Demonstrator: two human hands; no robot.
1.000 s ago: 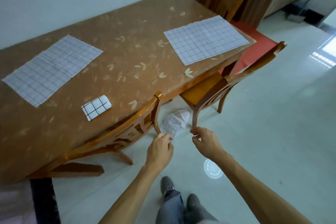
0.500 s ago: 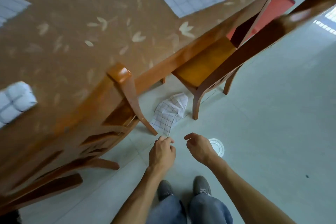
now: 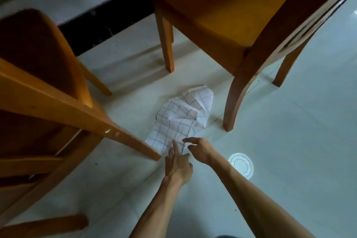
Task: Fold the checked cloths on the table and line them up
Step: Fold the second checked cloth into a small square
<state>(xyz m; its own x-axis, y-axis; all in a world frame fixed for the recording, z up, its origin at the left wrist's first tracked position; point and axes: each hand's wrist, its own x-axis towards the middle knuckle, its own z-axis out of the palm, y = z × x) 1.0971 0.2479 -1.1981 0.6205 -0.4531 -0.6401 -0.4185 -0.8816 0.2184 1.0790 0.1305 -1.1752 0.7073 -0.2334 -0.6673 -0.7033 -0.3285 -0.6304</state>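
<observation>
Checked cloth (image 3: 181, 120) sits crumpled on the floor (image 3: 289, 141) between two chairs, left hand (image 3: 178, 162) and right hand (image 3: 201, 149) side by side, fingers loose, touching its near edge.

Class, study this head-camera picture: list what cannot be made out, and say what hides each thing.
- Table and its cloths: beyond the head view's top edge.
- Near edge of the crumpled white checked cloth: covered by the left hand and right hand; grip unclear.
- Left wooden chair: cut off, blurred.
</observation>
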